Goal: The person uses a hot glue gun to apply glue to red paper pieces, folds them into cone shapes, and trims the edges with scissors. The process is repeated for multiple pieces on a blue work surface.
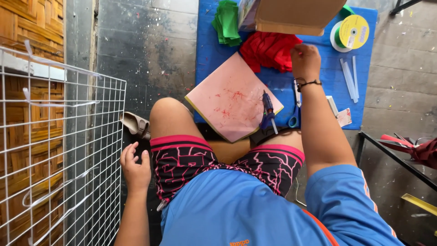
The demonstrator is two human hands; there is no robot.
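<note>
Seated on a dark, paint-flecked concrete floor, facing a blue rectangular mat that serves as landmark here. Right hand stretched onto the mat's far middle, fingers curled together and resting against a heap of red fabric pieces; whether a piece is actually pinched cannot be told. A thin dark bracelet around that wrist. Left hand well off the mat's left edge, hanging beside the thigh, fingers loosely bent and apart, holding nothing, close to a white wire grid panel. On the mat's near left corner, a pink square board smeared with red. Just beside the board, a blue glue gun; next to it, blue-handled scissors. At the mat's far left, a stack of green fabric pieces. At its far right, a yellow and green ribbon spool, with clear glue sticks below. Above the red heap, a brown cardboard box.
</note>
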